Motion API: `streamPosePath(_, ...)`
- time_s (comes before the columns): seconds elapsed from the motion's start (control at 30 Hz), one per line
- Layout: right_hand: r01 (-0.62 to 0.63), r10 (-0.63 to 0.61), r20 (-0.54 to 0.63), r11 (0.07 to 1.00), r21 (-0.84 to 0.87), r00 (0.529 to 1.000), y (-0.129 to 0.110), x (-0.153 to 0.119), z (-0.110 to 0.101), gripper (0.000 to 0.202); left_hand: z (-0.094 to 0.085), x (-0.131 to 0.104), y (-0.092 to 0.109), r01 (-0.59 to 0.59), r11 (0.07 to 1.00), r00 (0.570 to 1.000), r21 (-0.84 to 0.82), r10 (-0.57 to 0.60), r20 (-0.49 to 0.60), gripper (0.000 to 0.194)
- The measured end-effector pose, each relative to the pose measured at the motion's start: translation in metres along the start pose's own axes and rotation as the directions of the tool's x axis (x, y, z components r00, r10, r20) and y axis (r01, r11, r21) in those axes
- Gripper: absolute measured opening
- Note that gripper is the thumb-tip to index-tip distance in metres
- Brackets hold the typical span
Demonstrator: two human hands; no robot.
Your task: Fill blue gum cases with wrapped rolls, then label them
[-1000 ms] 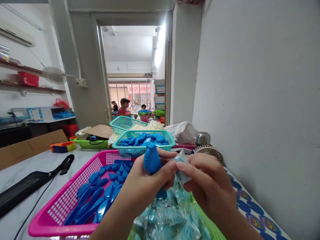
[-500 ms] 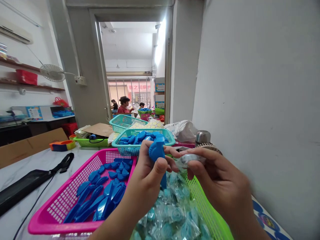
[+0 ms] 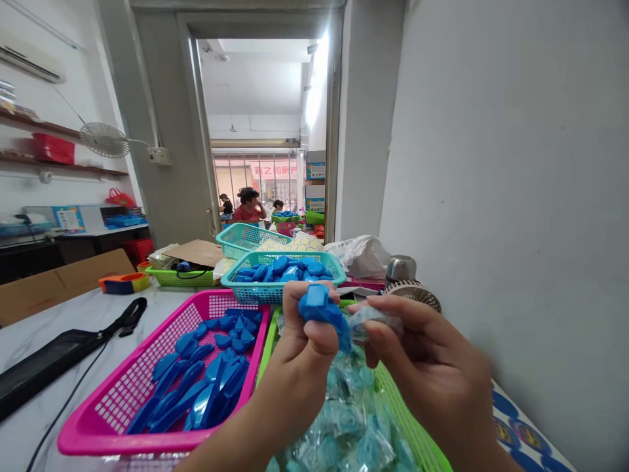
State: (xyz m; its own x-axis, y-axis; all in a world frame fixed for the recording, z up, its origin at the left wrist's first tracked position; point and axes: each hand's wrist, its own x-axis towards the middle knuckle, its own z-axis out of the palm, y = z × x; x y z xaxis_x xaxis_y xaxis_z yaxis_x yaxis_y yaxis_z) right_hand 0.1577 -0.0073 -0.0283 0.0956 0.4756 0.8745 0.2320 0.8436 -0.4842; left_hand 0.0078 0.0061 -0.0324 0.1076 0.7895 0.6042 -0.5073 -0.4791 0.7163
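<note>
My left hand (image 3: 304, 360) is closed around a blue plastic part (image 3: 317, 305), whose squared end tilts toward me. Between the thumb and fingers of my right hand (image 3: 432, 367) is a small clear-wrapped packet (image 3: 376, 320); its contents are hard to make out. The packet meets the right side of the blue part, or nearly so. Under both hands lies a green basket (image 3: 417, 426) with many teal pieces in clear bags (image 3: 339, 426). To the left, a pink basket (image 3: 86, 426) holds loose blue parts (image 3: 211, 387) of several shapes.
Behind my hands stands a turquoise basket (image 3: 236, 280) of blue parts. A metal-topped container (image 3: 400, 269) and a small fan (image 3: 410, 295) are at the right, near the wall. A black pouch (image 3: 63, 360) and a tape dispenser (image 3: 125, 283) lie left. People sit beyond the doorway.
The blue part has turned from upright to tilted, its top end now facing me. My right hand has brought the packet up against or close to it.
</note>
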Motion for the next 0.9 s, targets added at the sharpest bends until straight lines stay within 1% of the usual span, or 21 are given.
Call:
streamPosePath(0.07,0.02,-0.02,-0.005,0.999,-0.027,1.0,-0.001,-0.001,0.001,0.023,0.002,-0.001,-0.001,-0.02,1.0,1.0,-0.015,0.02,-0.012,0.039)
streamPosePath(0.17,0.116,-0.119,-0.017,0.984,-0.135,0.993,-0.002,-0.002,0.002,0.02,0.006,-0.003,0.0,-0.053,0.998,0.998,-0.037,0.052,-0.027,0.04)
streamPosePath(0.23,0.184,-0.182,0.028,0.974,-0.134,0.983,-0.003,0.0,0.001,0.019,0.007,-0.004,0.002,-0.092,0.995,0.996,-0.048,0.091,-0.024,0.042)
streamPosePath(0.33,0.273,-0.263,0.125,0.96,-0.065,0.957,-0.006,0.004,-0.002,0.022,0.008,-0.003,0.004,-0.167,0.985,0.986,-0.043,0.167,-0.006,0.041)
streamPosePath(0.4,0.309,-0.293,0.16,0.947,-0.085,0.943,-0.009,0.007,-0.005,0.022,0.007,-0.002,0.005,-0.211,0.977,0.977,-0.025,0.211,-0.017,0.038)
streamPosePath(0.47,0.297,-0.272,0.204,0.948,-0.109,0.941,-0.01,0.008,-0.007,0.026,0.005,-0.001,0.007,-0.24,0.971,0.97,0.004,0.239,-0.049,0.036)
streamPosePath(0.53,0.23,-0.207,0.234,0.97,-0.076,0.95,-0.009,0.007,-0.007,0.032,0.004,-0.001,0.01,-0.223,0.974,0.973,0.039,0.225,-0.052,0.035)
streamPosePath(0.6,0.128,-0.124,0.226,0.992,-0.003,0.966,-0.007,0.007,-0.008,0.032,0.003,-0.002,0.014,-0.191,0.979,0.981,0.071,0.193,-0.025,0.034)
streamPosePath(0.67,0.058,-0.068,0.205,0.997,0.051,0.976,-0.005,0.007,-0.008,0.027,0.004,-0.003,0.018,-0.181,0.978,0.983,0.107,0.18,0.014,0.033)
streamPosePath(0.73,0.068,-0.08,0.214,0.996,0.064,0.974,-0.005,0.009,-0.008,0.022,0.004,-0.003,0.021,-0.189,0.97,0.982,0.151,0.182,0.058,0.029)
streamPosePath(0.83,0.155,-0.159,0.242,0.987,0.036,0.957,-0.01,0.013,-0.009,0.013,0.004,-0.002,0.022,-0.217,0.955,0.974,0.201,0.197,0.113,0.024)
streamPosePath(0.9,0.203,-0.193,0.264,0.979,-0.01,0.945,-0.013,0.015,-0.009,0.014,0.003,0.0,0.019,-0.247,0.942,0.964,0.227,0.214,0.16,0.019)
